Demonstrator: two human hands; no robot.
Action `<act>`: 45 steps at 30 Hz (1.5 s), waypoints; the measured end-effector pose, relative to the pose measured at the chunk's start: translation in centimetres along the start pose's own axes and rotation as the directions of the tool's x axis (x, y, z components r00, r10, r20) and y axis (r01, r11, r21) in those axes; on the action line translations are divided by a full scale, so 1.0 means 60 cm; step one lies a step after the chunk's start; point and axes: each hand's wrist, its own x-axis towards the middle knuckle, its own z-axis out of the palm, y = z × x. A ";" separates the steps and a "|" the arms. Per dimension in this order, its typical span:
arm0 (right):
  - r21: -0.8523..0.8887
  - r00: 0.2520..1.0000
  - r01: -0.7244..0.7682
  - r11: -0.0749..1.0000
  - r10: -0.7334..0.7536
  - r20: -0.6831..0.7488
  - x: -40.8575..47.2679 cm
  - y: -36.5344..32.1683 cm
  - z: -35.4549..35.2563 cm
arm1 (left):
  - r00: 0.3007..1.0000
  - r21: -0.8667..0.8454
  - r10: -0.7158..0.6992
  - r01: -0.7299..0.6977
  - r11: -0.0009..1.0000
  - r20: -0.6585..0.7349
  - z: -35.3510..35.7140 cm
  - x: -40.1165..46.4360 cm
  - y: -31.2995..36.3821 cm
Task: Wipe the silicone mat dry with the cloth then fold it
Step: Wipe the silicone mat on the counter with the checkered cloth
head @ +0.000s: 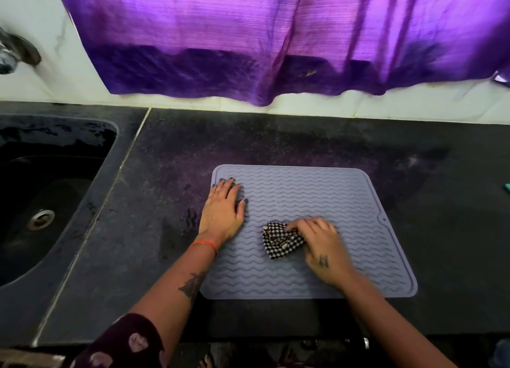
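**Head view: cloth on the mat, mat lying flat**

The head camera looks down on a dark stone counter (276,135) with a grey silicone mat (317,191) spread flat on it, its wavy ridges facing up and a raised rim running round the edge. The mat lies unfolded, its near edge close to the front of the counter.

The left hand (223,210) rests palm down on the mat's left edge, fingers straight and close together, thumb out to the side on the ridges; it holds nothing. An orange thread (205,244) circles that wrist.

The right hand (320,243) is on the near middle part of the mat, fingers curled over a bunched black-and-white checked cloth (281,242). The cloth is pressed against the mat, and most of it sticks out to the left of the fingers. This hand is a little blurred.

To the left, set into the counter, is a dark sink (55,174) with a metal drain (41,219) and wet streaks on its back wall. A tap (13,53) juts from the white wall above it. A purple curtain (276,36) hangs over the wall behind the counter, its hem ending just above the counter's back edge. A dark patterned sleeve (124,343) shows at the bottom left.
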 end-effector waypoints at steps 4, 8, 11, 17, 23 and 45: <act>-0.002 0.999 -0.019 1.000 0.018 -0.048 0.051 0.008 -0.003 | 1.000 0.018 -0.003 0.003 1.000 0.004 0.001 0.000 0.000; -0.152 0.999 -0.014 0.988 0.021 0.045 0.070 0.010 0.034 | 1.000 0.015 -0.007 0.007 1.000 0.002 0.000 0.000 0.001; -0.115 0.998 0.035 0.993 -0.029 0.054 0.086 0.022 0.021 | 1.000 0.010 -0.012 0.012 1.000 0.001 -0.001 -0.001 0.003; -0.153 0.998 -0.052 0.987 0.056 0.021 0.121 0.022 0.037 | 1.000 0.008 -0.019 0.019 1.000 0.006 -0.002 0.000 0.003; -0.090 1.000 0.014 0.996 -0.014 0.010 0.156 0.041 0.021 | 1.000 0.011 -0.014 0.014 1.000 -0.010 -0.002 0.001 0.002; 0.017 0.973 -0.056 0.998 0.051 0.224 0.278 0.088 0.011 | 0.999 0.011 -0.029 0.029 1.000 -0.014 0.002 0.001 -0.001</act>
